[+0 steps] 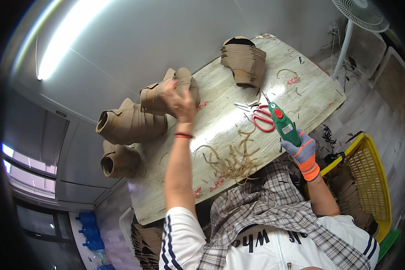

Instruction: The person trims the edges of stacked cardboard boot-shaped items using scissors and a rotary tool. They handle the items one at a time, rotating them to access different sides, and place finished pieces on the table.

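Observation:
My left hand (179,102) reaches out over the pale wooden table (220,112) and grips a tan shoe upper (154,96) at the table's far edge. My right hand (302,152), in a grey and orange glove, holds a green hand-held power tool (283,123) with a red button, its tip pointing toward the red-handled scissors (262,118) lying on the table. A tangle of thin tan strips (231,159) lies on the table between my two arms.
More tan shoe uppers are stacked at the left (127,125), lower left (119,161) and far end (244,60) of the table. A yellow plastic basket (369,177) stands at my right. A white fan (359,13) stands beyond it. Checked cloth (274,207) covers my lap.

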A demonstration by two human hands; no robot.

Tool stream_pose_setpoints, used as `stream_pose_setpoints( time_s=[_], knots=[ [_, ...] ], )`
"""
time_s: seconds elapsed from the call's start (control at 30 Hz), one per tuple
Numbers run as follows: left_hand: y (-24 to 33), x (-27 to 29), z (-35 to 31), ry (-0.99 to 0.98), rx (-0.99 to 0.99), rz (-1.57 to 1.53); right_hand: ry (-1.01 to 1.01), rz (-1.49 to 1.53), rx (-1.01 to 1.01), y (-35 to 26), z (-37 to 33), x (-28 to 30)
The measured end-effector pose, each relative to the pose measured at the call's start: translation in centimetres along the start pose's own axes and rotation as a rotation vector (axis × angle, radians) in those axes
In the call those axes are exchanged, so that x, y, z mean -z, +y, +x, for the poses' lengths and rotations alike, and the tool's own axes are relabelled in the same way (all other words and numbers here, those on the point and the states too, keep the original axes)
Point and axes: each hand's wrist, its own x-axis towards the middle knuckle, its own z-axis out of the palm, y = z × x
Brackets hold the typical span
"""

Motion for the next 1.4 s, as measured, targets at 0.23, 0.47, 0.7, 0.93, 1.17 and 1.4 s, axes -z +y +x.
stream_pose_setpoints(
  time_s=[0.23,0.47,0.7,0.93,1.17,1.4],
  knots=[
    [8.6,-19.2,-10.3,-0.070,1.520,-1.306,0.036,0.030,-0.030,0.9,0.4,1.1],
    [10.6,-21.7,-5.1,0.040,1.698,-1.412,0.074,0.026,-0.062,2.9,0.3,1.7],
    [7.9,-13.9,-6.5,-0.119,1.111,-1.406,0.020,0.029,-0.069,1.9,-0.3,1.0],
    [8.4,-2.8,-7.2,-0.294,0.356,-0.606,0.011,0.052,-0.024,1.0,-1.0,0.9],
    [8.8,6.5,-6.0,-0.193,0.294,-0.489,0.006,-0.019,0.021,0.7,-1.6,0.4],
    [8.6,18.8,-4.1,-0.010,0.817,-1.490,-0.131,-0.185,0.104,-3.5,-3.0,-0.7]
  ],
)
